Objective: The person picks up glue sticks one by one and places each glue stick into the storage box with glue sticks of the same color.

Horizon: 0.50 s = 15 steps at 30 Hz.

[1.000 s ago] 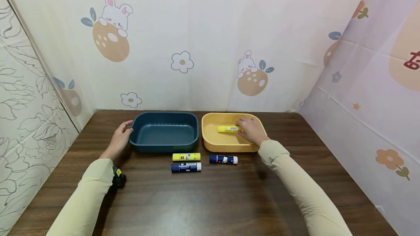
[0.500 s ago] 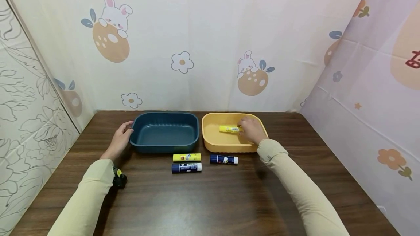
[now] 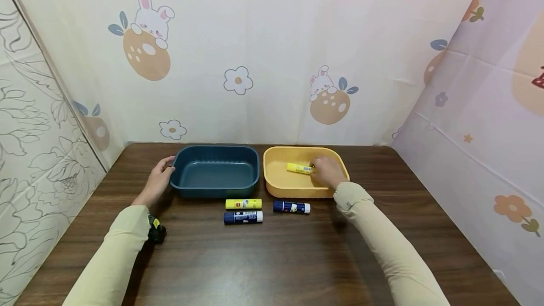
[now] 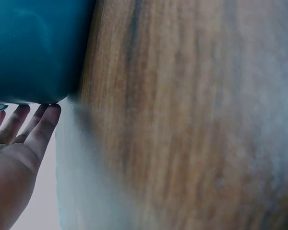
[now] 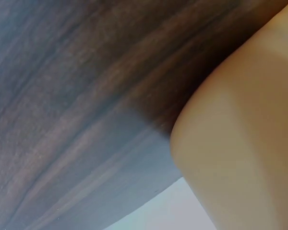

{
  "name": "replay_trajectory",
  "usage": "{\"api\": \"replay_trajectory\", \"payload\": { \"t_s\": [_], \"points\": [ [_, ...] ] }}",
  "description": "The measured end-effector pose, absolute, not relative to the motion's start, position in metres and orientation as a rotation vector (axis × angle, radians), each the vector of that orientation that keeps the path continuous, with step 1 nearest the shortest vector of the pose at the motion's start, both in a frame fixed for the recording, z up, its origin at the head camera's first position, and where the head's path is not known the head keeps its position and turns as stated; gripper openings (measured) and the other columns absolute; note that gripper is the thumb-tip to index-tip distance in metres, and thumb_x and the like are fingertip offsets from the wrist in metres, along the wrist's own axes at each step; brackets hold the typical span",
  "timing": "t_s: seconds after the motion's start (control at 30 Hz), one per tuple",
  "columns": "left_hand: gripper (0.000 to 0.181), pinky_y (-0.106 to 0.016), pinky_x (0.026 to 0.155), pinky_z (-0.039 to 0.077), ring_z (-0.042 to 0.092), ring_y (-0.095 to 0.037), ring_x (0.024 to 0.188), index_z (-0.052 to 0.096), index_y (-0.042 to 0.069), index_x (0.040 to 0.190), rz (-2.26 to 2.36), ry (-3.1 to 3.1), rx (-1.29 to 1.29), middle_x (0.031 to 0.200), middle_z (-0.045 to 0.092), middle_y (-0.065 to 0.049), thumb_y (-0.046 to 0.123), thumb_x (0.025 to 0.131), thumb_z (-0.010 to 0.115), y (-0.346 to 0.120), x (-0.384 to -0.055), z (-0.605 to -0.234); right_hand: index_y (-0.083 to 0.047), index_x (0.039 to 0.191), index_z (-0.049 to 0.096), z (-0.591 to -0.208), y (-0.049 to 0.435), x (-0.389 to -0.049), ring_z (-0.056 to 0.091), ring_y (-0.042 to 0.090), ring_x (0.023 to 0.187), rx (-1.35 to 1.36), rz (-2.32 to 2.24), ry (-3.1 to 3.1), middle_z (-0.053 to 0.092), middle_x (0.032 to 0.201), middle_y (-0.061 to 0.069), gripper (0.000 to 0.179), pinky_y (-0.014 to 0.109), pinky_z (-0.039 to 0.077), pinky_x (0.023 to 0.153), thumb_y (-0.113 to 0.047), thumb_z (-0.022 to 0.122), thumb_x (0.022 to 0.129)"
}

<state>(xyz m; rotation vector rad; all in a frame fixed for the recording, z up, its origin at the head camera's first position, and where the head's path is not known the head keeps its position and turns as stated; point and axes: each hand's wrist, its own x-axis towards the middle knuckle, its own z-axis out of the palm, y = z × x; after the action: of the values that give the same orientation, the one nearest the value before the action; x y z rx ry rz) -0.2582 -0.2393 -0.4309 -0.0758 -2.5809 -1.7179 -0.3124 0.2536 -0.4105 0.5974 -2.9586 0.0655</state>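
Note:
In the head view, my right hand (image 3: 327,171) reaches over the front right of the yellow container (image 3: 297,190). It grips the right end of a yellow glue stick (image 3: 299,168) inside, which lies slightly tilted; my fingertips are partly hidden. At the dark blue container's (image 3: 214,192) left wall is my left hand (image 3: 158,178). The left wrist view has those fingers (image 4: 44,125) fairly straight, their tips touching the outside of the blue wall (image 4: 33,57). From the right wrist only the yellow container's outer wall (image 5: 230,143) shows, without the hand.
Before the containers lie another yellow glue stick (image 3: 243,204), a navy glue stick with a white cap (image 3: 243,217) and a second navy one (image 3: 291,207). A patterned curtain (image 3: 272,37) rises behind the brown wooden table (image 3: 255,263).
In the yellow container, the glue stick in my right hand has shifted slightly right and turned to a small slant. My left hand stays at the blue container. The head view has moved slightly.

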Motion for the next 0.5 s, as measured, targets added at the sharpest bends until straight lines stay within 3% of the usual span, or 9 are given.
{"api": "replay_trajectory", "payload": {
  "t_s": [0.23,0.5],
  "points": [
    [0.05,-0.056,0.106,0.025,0.029,-0.042,0.131,0.021,-0.002,0.149,-1.759,-2.583,-0.06,0.147,0.028,-0.029,0.019,0.104,0.028,-0.24,-0.261,-0.433,0.002,0.104,0.069,-0.408,0.259,-0.312,0.059,0.031,0.092,0.589,0.09,-2.967,0.066,0.099,0.015,0.031,0.045,0.047,0.082,-0.01,0.071,0.075],
    [0.05,-0.056,0.105,0.026,0.029,-0.041,0.131,0.02,-0.002,0.149,-1.78,-2.582,-0.045,0.146,0.028,-0.029,0.018,0.103,0.027,-0.24,-0.26,-0.431,0.001,0.103,0.069,-0.398,0.264,-0.304,0.06,0.033,0.092,0.628,0.091,-2.855,0.066,0.099,0.015,0.032,0.049,0.047,0.079,-0.012,0.072,0.074]
  ]
}}
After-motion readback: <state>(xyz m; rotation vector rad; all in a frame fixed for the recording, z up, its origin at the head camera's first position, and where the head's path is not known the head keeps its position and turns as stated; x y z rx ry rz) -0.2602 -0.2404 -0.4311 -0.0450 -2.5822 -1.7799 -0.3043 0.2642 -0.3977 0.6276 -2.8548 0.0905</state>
